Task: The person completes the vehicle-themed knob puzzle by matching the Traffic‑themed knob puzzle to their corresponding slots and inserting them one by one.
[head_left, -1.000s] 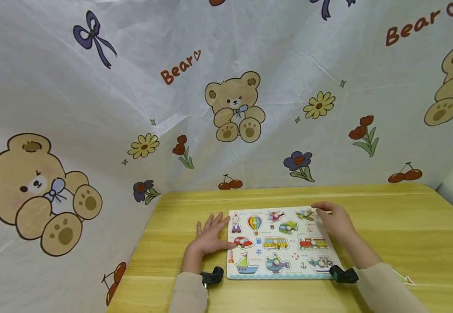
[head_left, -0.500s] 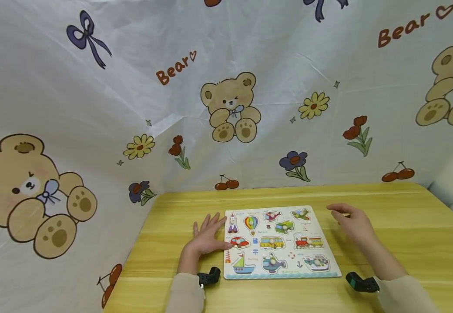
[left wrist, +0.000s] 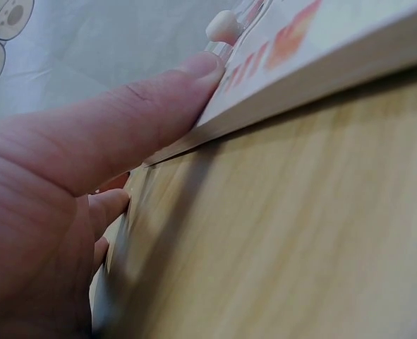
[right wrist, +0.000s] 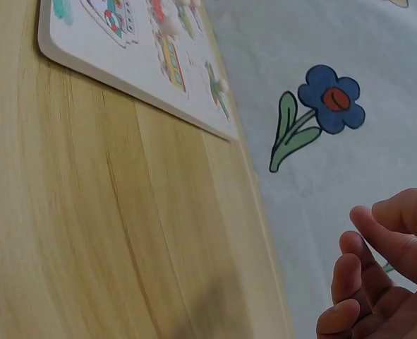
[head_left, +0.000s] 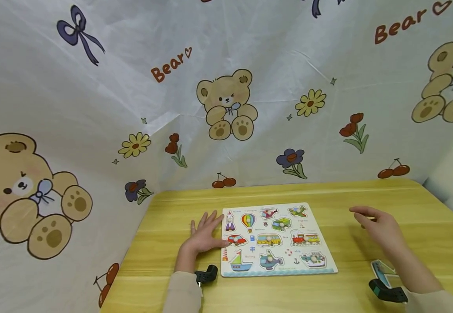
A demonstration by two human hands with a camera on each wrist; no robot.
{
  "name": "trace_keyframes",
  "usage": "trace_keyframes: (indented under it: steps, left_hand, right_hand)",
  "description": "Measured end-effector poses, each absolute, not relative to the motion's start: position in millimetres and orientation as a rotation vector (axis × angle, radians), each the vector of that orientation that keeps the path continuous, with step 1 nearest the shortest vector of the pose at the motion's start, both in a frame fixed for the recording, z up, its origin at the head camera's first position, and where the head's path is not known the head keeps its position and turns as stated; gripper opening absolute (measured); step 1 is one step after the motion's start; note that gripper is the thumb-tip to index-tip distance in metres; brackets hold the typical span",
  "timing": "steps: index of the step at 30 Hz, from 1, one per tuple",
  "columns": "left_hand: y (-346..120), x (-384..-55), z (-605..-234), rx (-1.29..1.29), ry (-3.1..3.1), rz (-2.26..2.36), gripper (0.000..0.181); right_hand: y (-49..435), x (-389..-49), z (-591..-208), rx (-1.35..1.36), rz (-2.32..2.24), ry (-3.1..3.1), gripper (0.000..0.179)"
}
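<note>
A white knobbed puzzle board (head_left: 285, 263) with printed vehicles lies flat on the table. At its left edge my left hand (head_left: 201, 238) rests with fingers spread. In the left wrist view, the thumb of that hand (left wrist: 116, 131) touches the board's edge (left wrist: 286, 99) near a white knob. My right hand (head_left: 380, 228) is held to the right of the board, apart from it. Its fingers are loosely bent; in the right wrist view the right hand (right wrist: 388, 272) holds nothing.
A flat white-edged piece (head_left: 380, 271) with blue on it lies by the right wrist, partly hidden by the arm and wrist camera. Behind the wooden table (head_left: 289, 295) hangs a bear-print cloth (head_left: 273, 52), which also covers the left side.
My right hand has left the board's far right corner and moved right. My left hand stays at the left edge. The flat piece by the right wrist shows more now.
</note>
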State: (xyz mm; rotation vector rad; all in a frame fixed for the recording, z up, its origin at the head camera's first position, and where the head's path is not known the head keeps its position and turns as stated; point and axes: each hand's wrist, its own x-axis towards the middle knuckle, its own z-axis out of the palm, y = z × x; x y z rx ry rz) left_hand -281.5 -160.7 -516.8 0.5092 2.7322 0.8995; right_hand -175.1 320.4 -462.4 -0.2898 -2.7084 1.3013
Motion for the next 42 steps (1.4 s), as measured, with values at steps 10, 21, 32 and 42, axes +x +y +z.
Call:
trace_keyframes:
  steps: [10, 21, 32, 42]
  left_hand:
    - [-160.8, -281.5, -515.5, 0.510, 2.730, 0.894, 0.094]
    - [-159.9, -281.2, -518.0, 0.517, 2.721, 0.896, 0.094]
    - [-160.9, -282.1, -514.9, 0.525, 2.728, 0.887, 0.093]
    - [-161.3, -282.7, -516.7, 0.527, 2.730, 0.887, 0.093]
  right_hand:
    - [346.5, -158.3, -464.3, -0.333, 1.285, -2.798, 0.056]
    - [364.3, -136.0, -470.5, -0.405, 1.279, -2.943, 0.063]
    - [370.6, -114.3, -487.7, -0.547, 1.301, -2.981, 0.069]
    - [368.5, -99.0, -495.8, -0.489, 1.173, -3.026, 0.067]
